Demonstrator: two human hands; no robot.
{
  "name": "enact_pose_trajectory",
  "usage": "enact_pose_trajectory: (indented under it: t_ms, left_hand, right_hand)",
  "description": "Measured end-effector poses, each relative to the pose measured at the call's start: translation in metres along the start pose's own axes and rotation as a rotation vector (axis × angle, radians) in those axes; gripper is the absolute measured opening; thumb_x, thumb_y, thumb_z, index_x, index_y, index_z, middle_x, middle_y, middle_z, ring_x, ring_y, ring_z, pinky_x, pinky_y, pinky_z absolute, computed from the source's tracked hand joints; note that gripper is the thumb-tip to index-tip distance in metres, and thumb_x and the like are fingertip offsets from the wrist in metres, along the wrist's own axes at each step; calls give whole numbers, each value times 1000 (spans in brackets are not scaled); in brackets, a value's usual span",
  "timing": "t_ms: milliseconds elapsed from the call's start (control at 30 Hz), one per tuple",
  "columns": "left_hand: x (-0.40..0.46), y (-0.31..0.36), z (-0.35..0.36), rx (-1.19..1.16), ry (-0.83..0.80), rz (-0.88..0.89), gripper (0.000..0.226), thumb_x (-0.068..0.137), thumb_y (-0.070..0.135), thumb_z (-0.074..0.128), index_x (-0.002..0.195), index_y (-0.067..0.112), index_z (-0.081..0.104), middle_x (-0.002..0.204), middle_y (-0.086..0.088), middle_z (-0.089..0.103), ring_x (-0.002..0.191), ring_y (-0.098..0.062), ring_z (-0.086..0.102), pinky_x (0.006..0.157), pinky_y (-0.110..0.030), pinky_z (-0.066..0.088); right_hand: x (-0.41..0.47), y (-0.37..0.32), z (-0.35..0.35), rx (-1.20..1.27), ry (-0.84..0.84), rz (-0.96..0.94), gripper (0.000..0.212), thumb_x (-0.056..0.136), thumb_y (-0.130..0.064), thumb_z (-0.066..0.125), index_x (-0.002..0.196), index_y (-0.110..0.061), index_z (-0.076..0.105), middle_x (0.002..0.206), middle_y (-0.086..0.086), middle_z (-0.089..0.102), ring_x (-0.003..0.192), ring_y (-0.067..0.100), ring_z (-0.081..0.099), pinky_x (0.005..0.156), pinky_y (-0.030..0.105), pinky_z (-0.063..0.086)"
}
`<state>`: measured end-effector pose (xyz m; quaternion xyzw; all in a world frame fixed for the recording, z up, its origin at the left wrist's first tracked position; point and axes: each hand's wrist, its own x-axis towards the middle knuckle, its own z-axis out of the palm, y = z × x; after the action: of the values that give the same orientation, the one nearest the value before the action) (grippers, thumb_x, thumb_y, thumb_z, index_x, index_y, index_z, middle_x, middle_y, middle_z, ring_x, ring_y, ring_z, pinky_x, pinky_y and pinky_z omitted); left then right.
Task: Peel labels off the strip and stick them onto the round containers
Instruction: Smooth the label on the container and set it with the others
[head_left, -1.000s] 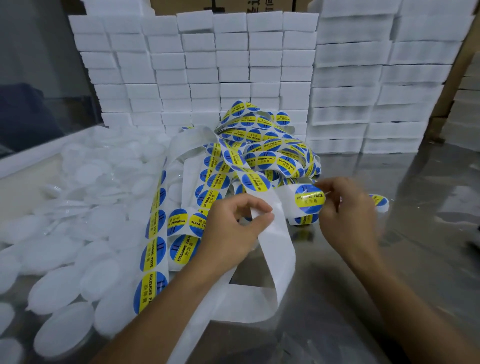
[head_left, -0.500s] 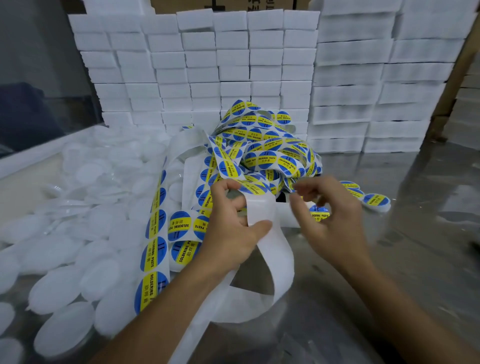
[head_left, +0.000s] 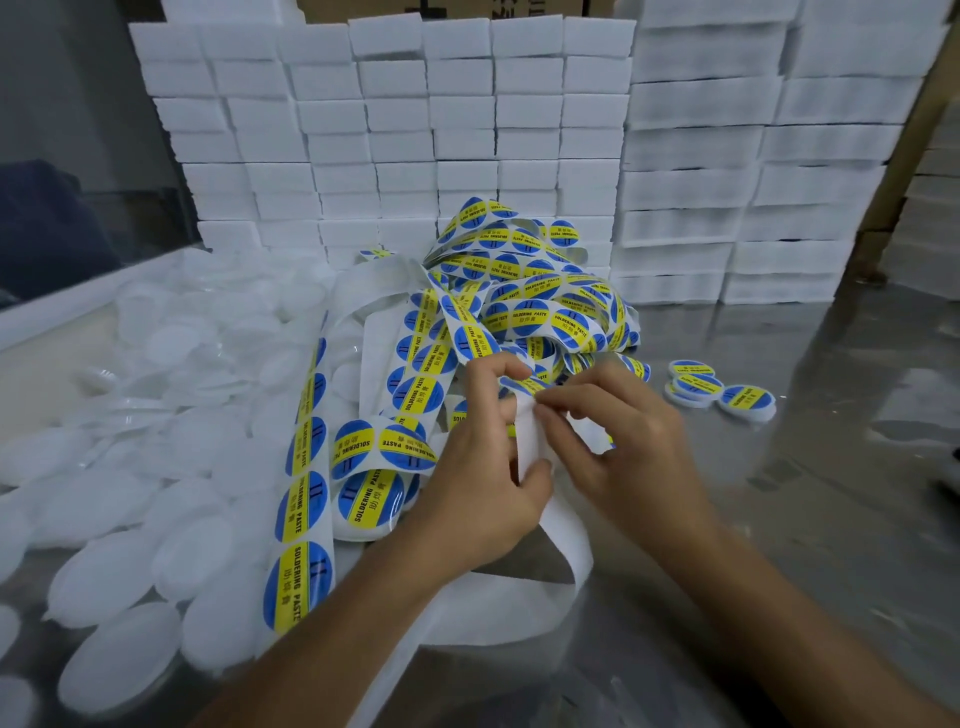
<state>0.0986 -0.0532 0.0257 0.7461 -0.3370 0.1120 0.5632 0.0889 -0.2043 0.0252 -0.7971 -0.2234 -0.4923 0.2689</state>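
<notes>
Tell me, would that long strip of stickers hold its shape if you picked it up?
Probably not. The label strip lies in loose curls and loops, so it looks floppy and light. Its bare backing droops from the left hand, and the tangled pile would likely drag along.

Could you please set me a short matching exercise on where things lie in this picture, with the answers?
Things:
1. labelled containers
2. plain containers
3. label strip
4. white boxes

Places:
A. stacked at the back
B. spread over the left of the table
C. heaped in the middle, beyond the hands
D. a small group right of the hands

Pairs: 1-D, 2-B, 3-C, 4-A
</notes>
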Motion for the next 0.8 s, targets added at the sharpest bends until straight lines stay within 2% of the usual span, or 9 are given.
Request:
enact_pose_trajectory:
  t_ms: [33, 100, 233, 367, 467, 567, 667, 733, 800]
  left_hand:
    - [0, 0, 0, 17, -10, 4, 67, 77, 2, 60, 111, 51, 28, 91, 1, 65, 58, -25, 64, 53, -45, 52]
    - [0, 0, -1, 44, -26, -7, 69, 77, 2, 61, 112, 50, 28, 92, 3, 64, 63, -24, 66, 54, -43, 53]
    - [0, -3, -1, 100, -49, -30, 69, 76, 7, 61, 115, 50, 26, 95, -4, 62, 70, -28, 66, 58, -57, 51]
    - [-1, -2, 1, 152, -73, -25, 73, 77, 6, 60, 116, 55, 23, 101, -9, 59, 81, -29, 66, 63, -58, 53]
    - [-2, -1, 1, 183, -77, -14, 72, 78, 7, 60, 114, 57, 24, 113, -1, 57, 76, -18, 65, 59, -42, 53]
    - [-2, -2, -2, 237, -105, -6, 63, 78, 6, 60, 110, 51, 28, 121, 9, 54, 60, -5, 56, 56, -21, 40]
    - [-2, -1, -3, 273, -127, 11, 58, 80, 5, 60, 102, 50, 31, 94, 21, 56, 50, -7, 47, 48, -13, 35]
    - [-2, -2, -3, 304, -116, 17, 56, 81, 7, 60, 99, 52, 33, 72, 13, 54, 48, -7, 44, 47, -14, 32]
    - [-2, -3, -4, 327, -104, 15, 53, 81, 9, 61, 98, 51, 36, 64, 3, 52, 48, -6, 44, 49, -17, 31]
  right_hand:
    - [0, 0, 0, -4, -1, -3, 7, 87, -7, 72, 90, -3, 75, 81, 7, 65, 71, 20, 61, 65, 35, 51]
    - [0, 2, -1, -17, -9, -9, 6, 87, -8, 71, 90, -3, 74, 81, 7, 65, 70, 19, 60, 64, 34, 51]
    - [0, 5, 0, -50, -27, -27, 9, 90, -10, 67, 89, -3, 73, 81, 6, 65, 66, 20, 60, 60, 36, 51]
    - [-2, 7, 0, -30, -64, 47, 17, 94, -19, 59, 87, -7, 69, 80, 1, 61, 65, 12, 54, 62, 21, 43]
    - [-3, 8, 1, 151, -39, 296, 12, 93, -14, 61, 82, -10, 65, 76, -3, 61, 64, 8, 52, 60, 20, 42]
    - [2, 13, -4, 371, 27, 666, 17, 91, -9, 63, 76, -17, 68, 65, -10, 63, 59, 4, 54, 57, 17, 44]
    - [8, 18, -12, 636, 81, 1074, 17, 89, -12, 63, 72, -14, 69, 55, -8, 54, 50, 6, 46, 55, 24, 42]
    - [11, 22, -15, 843, 160, 1301, 16, 90, -12, 63, 74, -12, 64, 58, -4, 53, 48, 8, 45, 50, 23, 41]
    - [12, 25, -18, 997, 225, 1422, 16, 92, -13, 61, 77, -12, 59, 57, -3, 54, 44, 6, 46, 43, 18, 39]
